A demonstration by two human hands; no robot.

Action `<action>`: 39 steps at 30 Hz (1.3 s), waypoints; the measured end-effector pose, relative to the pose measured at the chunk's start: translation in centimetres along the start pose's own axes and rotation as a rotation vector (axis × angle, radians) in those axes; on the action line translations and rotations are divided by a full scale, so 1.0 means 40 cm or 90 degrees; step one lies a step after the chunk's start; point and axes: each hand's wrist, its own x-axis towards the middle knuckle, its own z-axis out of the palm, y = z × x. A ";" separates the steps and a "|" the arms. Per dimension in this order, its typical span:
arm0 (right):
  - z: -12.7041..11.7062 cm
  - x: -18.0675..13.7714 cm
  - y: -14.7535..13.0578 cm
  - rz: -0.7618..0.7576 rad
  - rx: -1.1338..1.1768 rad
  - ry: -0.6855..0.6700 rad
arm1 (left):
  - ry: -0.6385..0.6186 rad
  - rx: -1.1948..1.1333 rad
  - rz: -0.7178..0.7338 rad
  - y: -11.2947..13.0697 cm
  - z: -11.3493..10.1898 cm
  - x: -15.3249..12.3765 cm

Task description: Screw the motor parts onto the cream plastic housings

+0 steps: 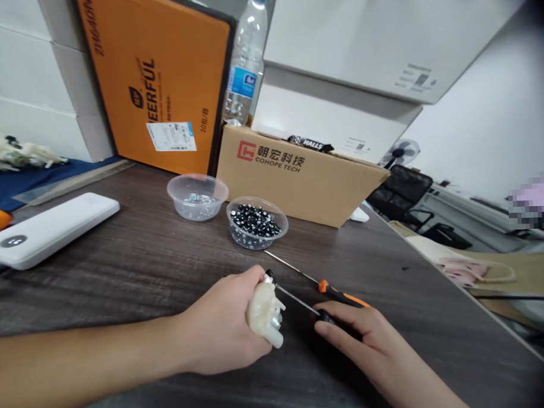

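My left hand (234,324) is closed around a cream-coloured plastic part (261,311) with metal bits and a small black piece (270,275) at its top. In my right hand (366,337) is a screwdriver (297,299), gripped by its dark handle. Its thin shaft points left, and the tip meets or nearly meets the part by the black piece; contact is too small to tell. Just beyond my right hand, a second screwdriver (342,295) with an orange and black handle lies on the table, its shaft reaching toward a clear tub (259,243) of small shiny black pieces.
Another clear tub (198,209) holds small silvery pieces. A white power bank (54,229) lies left. Behind stand an orange box (160,83), a cardboard box (298,191), a water bottle (244,62) and white boxes (359,40). Cream parts (20,150) lie at far left.
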 end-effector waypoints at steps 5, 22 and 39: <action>0.000 -0.013 0.006 -0.043 -0.034 0.035 | -0.019 0.020 -0.024 -0.001 0.002 0.004; -0.001 -0.021 -0.009 -0.025 -0.040 -0.015 | -0.044 0.039 -0.029 0.005 0.002 -0.005; -0.002 -0.024 -0.007 -0.016 -0.037 -0.021 | -0.042 0.050 -0.018 0.000 0.003 -0.008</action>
